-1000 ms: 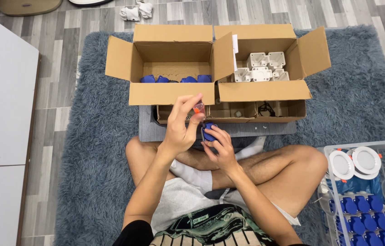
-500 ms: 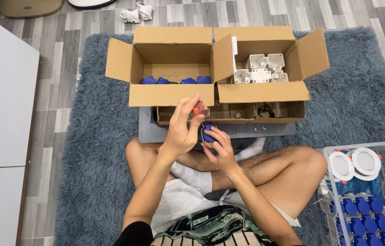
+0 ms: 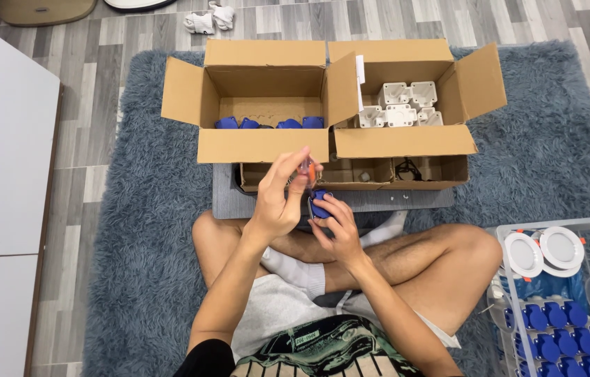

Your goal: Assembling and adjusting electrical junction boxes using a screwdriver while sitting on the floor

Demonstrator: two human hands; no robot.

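Observation:
I sit cross-legged on a grey-blue shaggy rug [image 3: 134, 230]. My left hand [image 3: 279, 199] is raised in front of me, pinching a small orange-tipped tool [image 3: 307, 167] between thumb and fingers. My right hand [image 3: 337, 227] holds a small blue plastic part [image 3: 319, 204] just below that tool. Both hands hover over a low open cardboard tray [image 3: 379, 174] resting on a dark board. Whether the tool touches the blue part is unclear.
Two open cardboard boxes stand ahead: the left box [image 3: 260, 105] holds blue parts, the right box [image 3: 407, 98] holds white plastic housings. A clear crate [image 3: 567, 300] at lower right carries white round discs and several blue parts. White furniture [image 3: 2, 174] borders the left.
My left hand has shifted slightly, fingers staying pinched on the tool above the blue part. The right hand keeps the part in much the same place.

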